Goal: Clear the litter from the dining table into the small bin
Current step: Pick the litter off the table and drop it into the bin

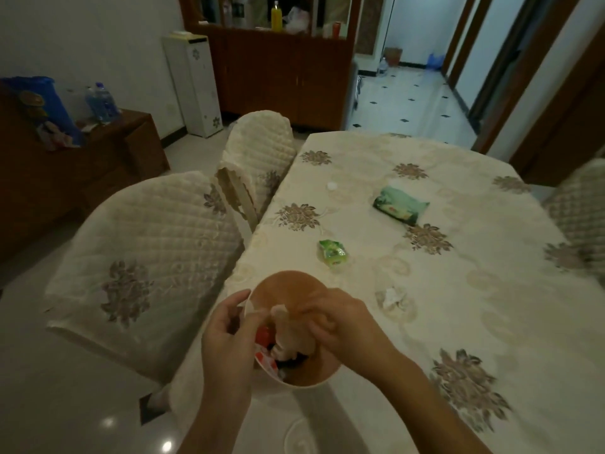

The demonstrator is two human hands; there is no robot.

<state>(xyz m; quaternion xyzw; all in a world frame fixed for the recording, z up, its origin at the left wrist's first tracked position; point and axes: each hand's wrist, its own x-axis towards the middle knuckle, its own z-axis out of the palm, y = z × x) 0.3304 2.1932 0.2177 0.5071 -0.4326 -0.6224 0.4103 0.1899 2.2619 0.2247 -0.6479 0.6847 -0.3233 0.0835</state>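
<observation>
The small bin (288, 286), white outside and brown inside, is at the near left corner of the dining table (474, 290). My left hand (226, 335) grips its near rim. My right hand (340, 322) is over the bin's mouth, shut on a crumpled beige tissue (284, 335). Red-and-white wrappers (265, 355) lie inside the bin. On the cloth lie a small green wrapper (332, 253), a crumpled clear-and-white scrap (393, 298), a larger green packet (400, 204) and a small white cap (332, 186).
Two chairs with quilted covers, the nearer one (147, 257) and the farther one (258, 152), stand along the table's left side; another chair (579, 204) is at the right edge. A dark wooden cabinet (65, 165) is at left, a sideboard (281, 77) behind.
</observation>
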